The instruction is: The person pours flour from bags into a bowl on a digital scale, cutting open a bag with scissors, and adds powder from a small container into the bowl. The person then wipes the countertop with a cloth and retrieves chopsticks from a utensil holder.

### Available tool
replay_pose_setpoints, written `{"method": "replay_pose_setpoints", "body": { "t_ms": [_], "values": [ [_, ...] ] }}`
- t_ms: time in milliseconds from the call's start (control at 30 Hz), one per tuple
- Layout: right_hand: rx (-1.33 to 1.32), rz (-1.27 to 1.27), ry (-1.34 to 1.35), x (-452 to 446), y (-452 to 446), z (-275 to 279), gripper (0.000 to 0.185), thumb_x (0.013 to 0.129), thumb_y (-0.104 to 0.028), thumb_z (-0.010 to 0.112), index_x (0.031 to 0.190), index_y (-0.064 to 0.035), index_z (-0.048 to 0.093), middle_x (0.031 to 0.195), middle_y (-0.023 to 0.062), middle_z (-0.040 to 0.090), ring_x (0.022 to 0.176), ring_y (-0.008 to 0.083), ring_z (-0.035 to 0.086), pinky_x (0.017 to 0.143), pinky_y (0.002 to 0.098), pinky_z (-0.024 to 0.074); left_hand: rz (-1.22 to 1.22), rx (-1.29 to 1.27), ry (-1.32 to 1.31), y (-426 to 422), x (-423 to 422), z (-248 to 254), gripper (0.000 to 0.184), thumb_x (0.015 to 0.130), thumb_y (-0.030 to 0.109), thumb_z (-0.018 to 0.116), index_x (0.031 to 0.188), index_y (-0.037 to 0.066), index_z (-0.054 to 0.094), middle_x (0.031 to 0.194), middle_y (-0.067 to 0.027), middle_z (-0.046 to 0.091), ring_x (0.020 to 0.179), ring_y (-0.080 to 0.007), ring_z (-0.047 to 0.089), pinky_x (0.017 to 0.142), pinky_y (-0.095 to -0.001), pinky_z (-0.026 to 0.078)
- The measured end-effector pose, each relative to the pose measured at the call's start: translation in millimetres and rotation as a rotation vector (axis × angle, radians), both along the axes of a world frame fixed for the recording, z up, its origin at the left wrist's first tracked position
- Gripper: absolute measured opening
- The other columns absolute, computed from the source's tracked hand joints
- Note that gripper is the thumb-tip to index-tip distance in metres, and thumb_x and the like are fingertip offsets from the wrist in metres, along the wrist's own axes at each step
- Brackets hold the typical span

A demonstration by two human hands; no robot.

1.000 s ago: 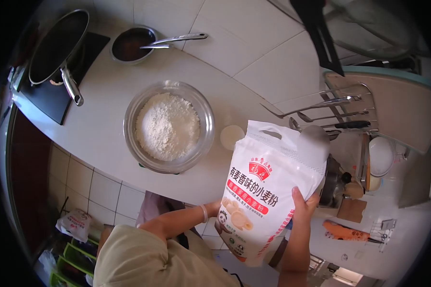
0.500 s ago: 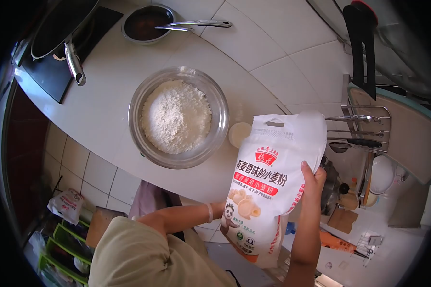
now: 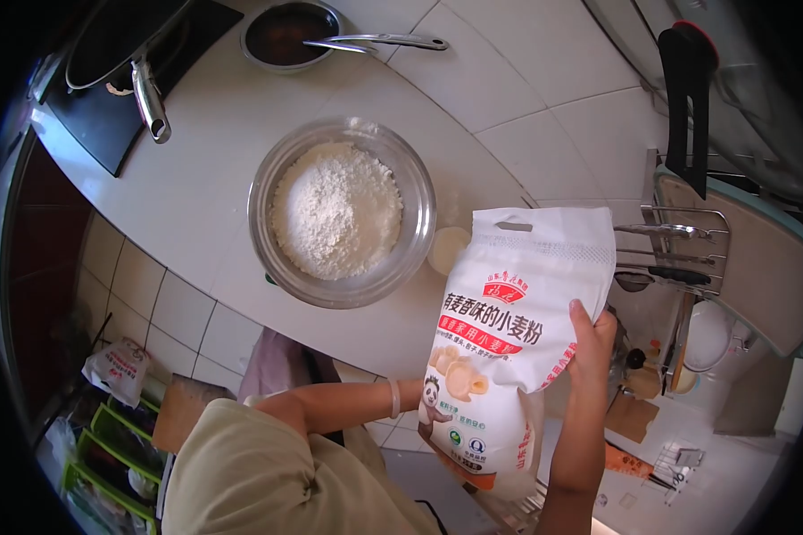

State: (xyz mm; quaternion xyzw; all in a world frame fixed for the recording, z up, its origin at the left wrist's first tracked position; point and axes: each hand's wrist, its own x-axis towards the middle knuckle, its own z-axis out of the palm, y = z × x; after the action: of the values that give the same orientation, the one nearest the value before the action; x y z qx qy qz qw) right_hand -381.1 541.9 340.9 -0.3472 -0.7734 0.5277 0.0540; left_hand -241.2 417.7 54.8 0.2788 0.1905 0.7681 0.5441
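Note:
A large white flour bag (image 3: 486,348) with red and black print is held upright in front of me. My right hand (image 3: 592,343) grips its right side, thumb on the front. Against the bag's left edge is my left hand (image 3: 411,394), its fingers mostly hidden behind the bag. Left of the bag, a clear glass bowl (image 3: 419,218) on the counter holds a heap of white flour (image 3: 337,212). Between bowl and bag lies a small pale round item (image 3: 448,250), partly covered by the bag.
A dark pan (image 3: 107,53) rests on the stove at the upper left. Beside it a pot (image 3: 285,64) holds dark liquid and utensils. A utensil rack (image 3: 718,259) and a cutting board (image 3: 732,223) stand at the right. Green baskets (image 3: 107,455) are below on the left.
The top of the bag has straightened, and its upper flap looks flatter. My right hand stays on its side. The view has shifted, so the bowl appears farther right and higher.

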Motion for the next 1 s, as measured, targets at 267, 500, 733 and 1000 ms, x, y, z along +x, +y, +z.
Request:
{"method": "replay_pose_setpoints", "body": {
  "t_ms": [267,500,733,1000],
  "values": [
    [0.155,-0.215,0.138,75,-16,4,0.021,0.083,-0.008,0.057,0.093,0.0097,0.059,0.088,0.0099,0.062,0.075,0.0114,0.056,0.067,0.0261,0.0449,-0.048,-0.092,0.079,-14,-20,-7,0.077,0.058,0.030,0.069,0.127,0.008,0.044,0.127,-0.0090,0.047,0.118,-0.0198,0.042,0.100,-0.0283,0.030],
    [0.120,-0.223,0.306,151,-12,-14,0.020,0.083,-0.010,0.055,0.088,0.0087,0.059,0.087,0.0092,0.062,0.076,0.0103,0.056,0.069,0.0258,0.0440,-0.105,-0.201,0.171,-26,-31,-15,0.069,0.064,0.030,0.065,0.126,0.007,0.045,0.125,-0.0108,0.049,0.116,-0.0208,0.044,0.099,-0.0290,0.032],
    [0.191,-0.261,0.398,196,-10,-10,0.020,0.082,-0.008,0.054,0.091,0.0092,0.058,0.089,0.0109,0.063,0.079,0.0121,0.056,0.072,0.0276,0.0442,-0.146,-0.290,0.266,-30,-40,-15,0.062,0.070,0.031,0.062,0.124,0.005,0.047,0.123,-0.0126,0.051,0.114,-0.0218,0.046,0.097,-0.0297,0.035],
    [0.170,-0.329,0.606,204,-25,4,0.028,0.080,-0.004,0.049,0.105,0.0103,0.052,0.101,0.0153,0.060,0.088,0.0163,0.058,0.079,0.0310,0.0456,-0.078,-0.394,0.430,-23,-90,3,0.055,0.077,0.032,0.058,0.123,0.003,0.049,0.121,-0.0147,0.053,0.112,-0.0229,0.049,0.095,-0.0305,0.038]
  ]
}}
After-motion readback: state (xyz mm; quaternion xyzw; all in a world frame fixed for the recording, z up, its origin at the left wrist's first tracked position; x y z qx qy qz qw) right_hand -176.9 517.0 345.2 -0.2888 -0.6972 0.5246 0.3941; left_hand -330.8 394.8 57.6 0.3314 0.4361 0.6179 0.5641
